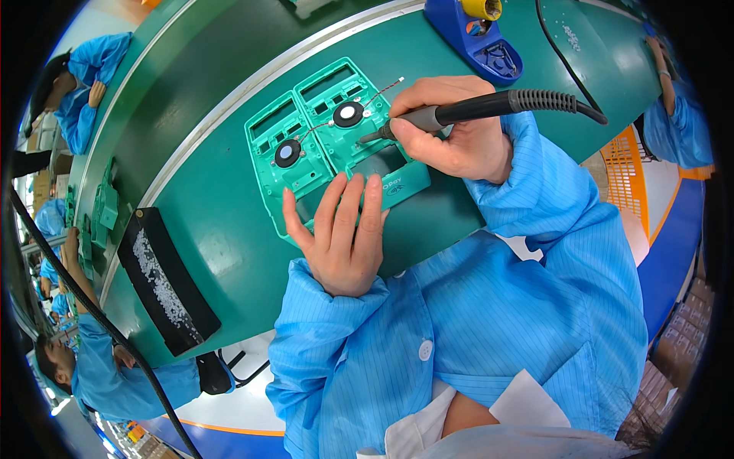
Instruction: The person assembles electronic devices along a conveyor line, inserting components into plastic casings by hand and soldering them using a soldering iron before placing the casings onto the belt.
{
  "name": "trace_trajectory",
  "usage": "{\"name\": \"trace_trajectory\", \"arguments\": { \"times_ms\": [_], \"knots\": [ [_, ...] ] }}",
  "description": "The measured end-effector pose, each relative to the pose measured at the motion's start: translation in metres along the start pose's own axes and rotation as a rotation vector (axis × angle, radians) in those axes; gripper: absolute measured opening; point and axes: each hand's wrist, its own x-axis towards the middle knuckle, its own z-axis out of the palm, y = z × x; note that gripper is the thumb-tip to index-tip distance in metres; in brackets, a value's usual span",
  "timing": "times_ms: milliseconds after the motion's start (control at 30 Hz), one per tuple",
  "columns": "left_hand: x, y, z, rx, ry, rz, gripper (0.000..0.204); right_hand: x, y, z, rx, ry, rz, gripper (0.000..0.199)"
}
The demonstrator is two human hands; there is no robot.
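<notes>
Two green plastic housings [311,177] lie side by side on the green bench mat. Each carries a round black speaker with a pale centre: one speaker [288,153] in the left housing, another speaker [348,114] in the right one. Thin red and dark wires run from them, one ending in a small white plug [401,79]. My right hand [451,130] grips a soldering iron [428,119] like a pen, its tip down at the right housing below the speaker. My left hand [342,233] rests with fingers spread over the housings' near edges.
A blue soldering-iron stand [489,50] with a yellow top is at the back right. The iron's black cable [589,111] loops on the right. A black tray [164,279] of small clear pieces sits at left. Co-workers in blue sit on both sides; more green housings [103,206] lie far left.
</notes>
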Motion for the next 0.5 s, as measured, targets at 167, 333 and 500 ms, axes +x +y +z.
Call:
{"name": "trace_trajectory", "arguments": {
  "times_ms": [167, 333, 500],
  "knots": [
    [-0.0001, -0.0012, -0.0014, 0.000, -0.006, -0.004, 0.045, 0.0019, -0.0008, 0.0015, 0.006, 0.000, 0.007, 0.004],
    [-0.0003, -0.0021, -0.0017, 0.007, -0.005, -0.008, 0.046, 0.0026, 0.0000, 0.0026, 0.033, -0.008, 0.019, 0.004],
    [0.0001, -0.0027, -0.0025, 0.004, -0.012, -0.005, 0.046, 0.0023, -0.0036, -0.0010, 0.012, 0.002, 0.038, 0.007]
  ]
}}
